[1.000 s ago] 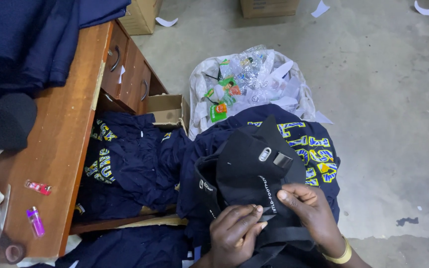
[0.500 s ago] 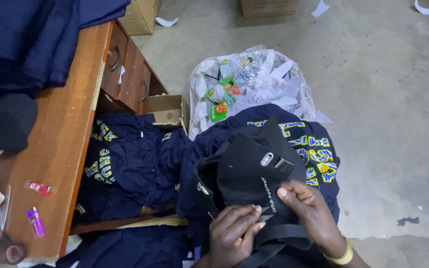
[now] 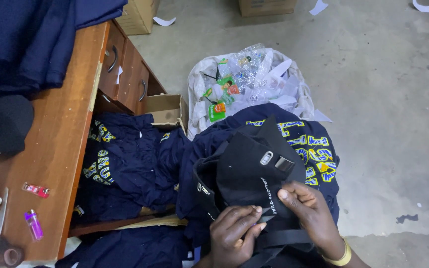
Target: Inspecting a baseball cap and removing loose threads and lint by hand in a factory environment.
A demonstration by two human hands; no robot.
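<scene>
A black cap point(image 3: 248, 168) with a strap and metal buckle lies on my lap, on top of navy garments with yellow lettering point(image 3: 309, 144). My right hand point(image 3: 310, 213), a yellow band on its wrist, grips the cap's near edge with the thumb on top. My left hand point(image 3: 234, 233) has its fingers pinched together at the same edge, holding something small and thin against the fabric; I cannot tell what it is.
A wooden desk point(image 3: 60, 149) with drawers stands at the left, bearing two lighters point(image 3: 35, 224), another black cap point(image 3: 3, 124) and folded navy cloth point(image 3: 31, 39). More navy garments point(image 3: 130, 168) are heaped below it. A white sack of plastic rubbish point(image 3: 247, 82) and cardboard boxes point(image 3: 167, 109) sit on the concrete floor.
The cap has barely moved. My left fingers have shifted slightly along the cap's edge, closer to my right thumb.
</scene>
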